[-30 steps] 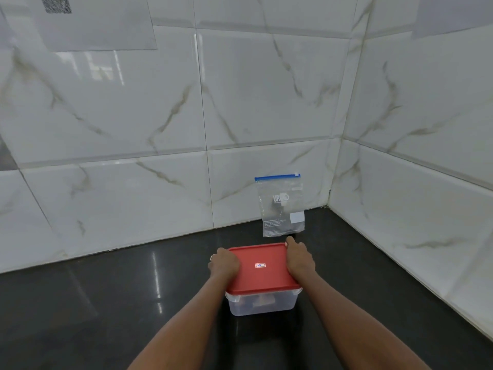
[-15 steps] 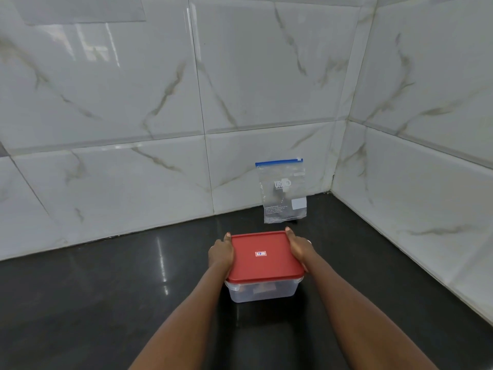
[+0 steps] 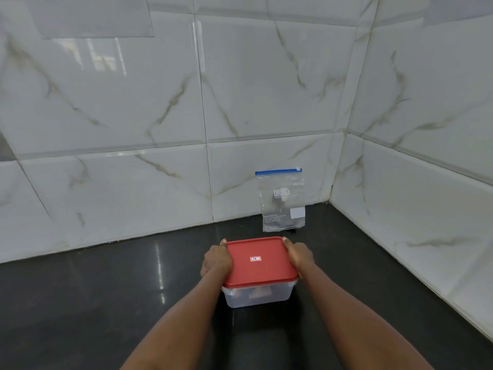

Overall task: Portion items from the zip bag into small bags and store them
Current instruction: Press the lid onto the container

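Observation:
A clear plastic container (image 3: 256, 296) with a red lid (image 3: 260, 261) stands on the dark countertop, in the middle of the view. My left hand (image 3: 215, 259) grips its left side and my right hand (image 3: 298, 253) grips its right side, fingers curled over the lid's edges. Something pale shows dimly through the container's front wall. Behind it, a clear zip bag (image 3: 282, 201) with a blue seal strip leans upright against the tiled wall; it looks flat and I cannot see anything inside it.
The glossy black countertop (image 3: 106, 303) runs into a corner of white marble-patterned tiles, with a wall (image 3: 426, 209) close on the right and another behind. A pale sheet (image 3: 93, 17) hangs on the back wall at upper left.
Both hands slid from on top of the red lid to the container's sides. The container has stayed where it was, and the view has shifted a little.

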### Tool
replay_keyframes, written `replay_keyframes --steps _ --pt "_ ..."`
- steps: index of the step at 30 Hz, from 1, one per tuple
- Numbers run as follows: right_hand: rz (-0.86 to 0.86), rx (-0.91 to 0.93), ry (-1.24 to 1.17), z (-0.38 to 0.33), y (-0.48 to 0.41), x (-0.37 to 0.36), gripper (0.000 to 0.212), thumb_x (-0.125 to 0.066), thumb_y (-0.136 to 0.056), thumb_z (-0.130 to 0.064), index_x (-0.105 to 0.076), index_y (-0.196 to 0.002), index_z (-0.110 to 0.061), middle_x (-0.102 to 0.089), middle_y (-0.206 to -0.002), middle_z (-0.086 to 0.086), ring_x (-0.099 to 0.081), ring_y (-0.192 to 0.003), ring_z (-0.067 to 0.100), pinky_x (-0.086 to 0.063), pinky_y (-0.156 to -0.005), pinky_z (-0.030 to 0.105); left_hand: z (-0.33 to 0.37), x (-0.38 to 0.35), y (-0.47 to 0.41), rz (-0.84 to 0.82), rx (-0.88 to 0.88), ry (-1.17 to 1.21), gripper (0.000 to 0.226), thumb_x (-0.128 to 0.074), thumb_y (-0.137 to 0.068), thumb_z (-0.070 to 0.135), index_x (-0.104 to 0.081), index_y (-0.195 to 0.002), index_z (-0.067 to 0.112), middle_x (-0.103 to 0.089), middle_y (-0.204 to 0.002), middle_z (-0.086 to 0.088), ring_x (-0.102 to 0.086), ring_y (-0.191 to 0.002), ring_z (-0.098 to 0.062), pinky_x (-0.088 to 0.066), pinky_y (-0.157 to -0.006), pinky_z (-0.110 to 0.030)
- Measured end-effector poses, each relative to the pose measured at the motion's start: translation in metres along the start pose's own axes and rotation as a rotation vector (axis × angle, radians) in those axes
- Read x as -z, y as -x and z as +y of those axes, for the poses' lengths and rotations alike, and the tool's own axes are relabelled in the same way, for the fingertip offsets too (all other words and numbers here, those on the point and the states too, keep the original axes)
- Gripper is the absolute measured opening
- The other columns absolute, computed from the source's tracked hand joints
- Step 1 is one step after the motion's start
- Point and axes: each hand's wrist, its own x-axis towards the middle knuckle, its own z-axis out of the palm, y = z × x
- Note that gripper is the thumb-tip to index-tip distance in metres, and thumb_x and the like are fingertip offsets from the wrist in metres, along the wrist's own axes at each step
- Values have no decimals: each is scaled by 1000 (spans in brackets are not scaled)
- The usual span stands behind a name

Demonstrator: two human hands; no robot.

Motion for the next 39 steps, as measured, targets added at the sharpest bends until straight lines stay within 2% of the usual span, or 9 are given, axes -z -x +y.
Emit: replay_keyframes --steps 4,9,13,16,19,26,28,34,39 --pt "-230 -18 -147 -5 13 5 32 -35 -99 -40 -52 -89 -14 -53 -78 6 -51 -69 17 -45 -62 29 -3 17 -12 28 44 119 56 -28 -100 42 -53 -122 -3 -55 -125 -24 -52 -115 -37 -41 -95 -39" --pt "-602 -191 -219 -21 20 21 27 -40 -101 -30 -45 -108 -5 -56 -90 14 -58 -76 23 -55 -68 36 2 35 -20 15 39 133 46 -33 -101 30 -52 -124 -6 -53 -128 -26 -48 -121 -39 -38 -99 -37" --pt "-463 -260 -268 -33 16 8 7 -44 -97 -5 -47 -97 1 -50 -87 15 -54 -77 27 -53 -79 43 -2 33 -19 50 71 145 49 -29 -101 30 -50 -126 -7 -50 -131 -27 -47 -123 -38 -37 -101 -38" --pt "-349 -271 -232 -43 12 -7 14 -41 -97 -2 -47 -84 0 -48 -85 14 -53 -83 29 -51 -81 45 -8 27 -18 110 113 176 53 -26 -101 33 -50 -125 -7 -51 -129 -27 -49 -119 -39 -38 -99 -40" --pt "-288 -276 -222 -50 6 -17 18 -40 -96 1 -46 -79 -1 -49 -84 14 -52 -73 29 -51 -76 46 -13 26 -16 134 142 159 57 -22 -100 39 -51 -123 -4 -56 -124 -23 -54 -112 -36 -41 -93 -40" --pt "-188 -296 -305 -65 -13 -36 21 -37 -93 2 -51 -109 1 -55 -101 17 -55 -83 31 -47 -49 45 -6 26 -11 139 149 30 53 -18 -100 38 -46 -129 3 -54 -128 -17 -53 -116 -33 -39 -97 -40" --pt "-207 -288 -324 -68 -16 -39 23 -35 -94 1 -50 -111 0 -54 -100 16 -56 -81 30 -49 -55 46 -4 26 -14 149 155 49 50 -19 -101 36 -43 -129 2 -53 -129 -18 -52 -117 -34 -39 -97 -41" --pt "-384 -268 -403 -84 -16 -36 10 -36 -99 -1 -41 -107 -3 -46 -83 11 -47 -124 33 -44 -97 50 -1 29 -46 223 90 67 45 -24 -101 29 -49 -122 -1 -56 -122 -21 -55 -110 -37 -43 -92 -42" --pt "-392 -194 -418 -95 -39 -53 16 -41 -98 -3 -47 -112 -3 -52 -112 17 -51 -105 31 -49 -82 45 4 34 -76 260 94 129 45 -24 -102 28 -54 -118 -2 -58 -119 -22 -56 -107 -38 -42 -86 -40"
